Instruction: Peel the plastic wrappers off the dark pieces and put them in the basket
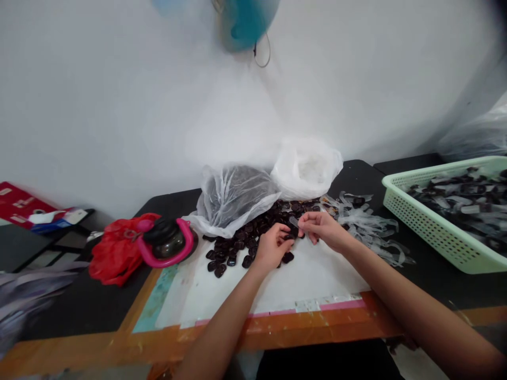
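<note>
My left hand [273, 245] and my right hand [322, 228] meet over a white sheet [312, 277] on the table. Both pinch together at a small clear plastic piece [293, 221] with a dark piece [289, 236] at it. A heap of small dark glossy pieces [247, 237] lies just left of and behind my left hand. Several clear plastic sleeves [368, 221] lie to the right of my right hand.
Two clear plastic bags [233, 198] [307, 166] stand behind the heap against the white wall. A green basket [431, 224] with packed pieces is at the right. A red bag [116, 248] and a pink-handled jar [168, 240] sit at the left.
</note>
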`<move>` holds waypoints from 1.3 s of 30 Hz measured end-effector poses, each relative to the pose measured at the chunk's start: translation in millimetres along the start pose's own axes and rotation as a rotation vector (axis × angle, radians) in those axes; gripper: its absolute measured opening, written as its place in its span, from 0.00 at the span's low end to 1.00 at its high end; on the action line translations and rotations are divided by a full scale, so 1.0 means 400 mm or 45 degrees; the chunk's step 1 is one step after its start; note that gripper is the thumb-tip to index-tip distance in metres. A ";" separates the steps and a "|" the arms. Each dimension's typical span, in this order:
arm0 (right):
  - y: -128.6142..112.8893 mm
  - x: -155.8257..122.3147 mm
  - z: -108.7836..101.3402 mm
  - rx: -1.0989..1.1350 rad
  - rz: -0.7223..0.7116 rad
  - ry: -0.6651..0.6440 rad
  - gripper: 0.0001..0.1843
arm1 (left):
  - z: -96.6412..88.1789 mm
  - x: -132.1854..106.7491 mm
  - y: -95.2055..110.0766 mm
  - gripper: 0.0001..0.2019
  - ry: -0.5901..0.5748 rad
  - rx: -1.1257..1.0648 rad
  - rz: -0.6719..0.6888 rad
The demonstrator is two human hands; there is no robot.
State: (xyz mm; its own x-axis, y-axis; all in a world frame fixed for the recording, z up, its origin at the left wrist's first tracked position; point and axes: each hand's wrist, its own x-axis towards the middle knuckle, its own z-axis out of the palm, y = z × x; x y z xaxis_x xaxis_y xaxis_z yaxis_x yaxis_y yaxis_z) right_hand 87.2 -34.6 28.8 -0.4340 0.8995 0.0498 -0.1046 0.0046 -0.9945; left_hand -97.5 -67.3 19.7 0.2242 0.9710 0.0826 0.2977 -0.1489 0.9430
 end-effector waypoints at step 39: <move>-0.001 -0.006 0.045 -0.190 -0.080 0.161 0.14 | -0.002 0.004 -0.002 0.07 0.182 -0.273 0.200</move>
State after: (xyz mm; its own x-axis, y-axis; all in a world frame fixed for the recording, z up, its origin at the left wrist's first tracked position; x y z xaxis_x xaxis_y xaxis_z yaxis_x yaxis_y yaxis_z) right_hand 72.1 -44.7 30.5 -0.3144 0.9430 0.1094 0.0101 0.1185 -0.9929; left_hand -98.2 -65.3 19.4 0.1147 0.9579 0.2632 0.0634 -0.2715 0.9604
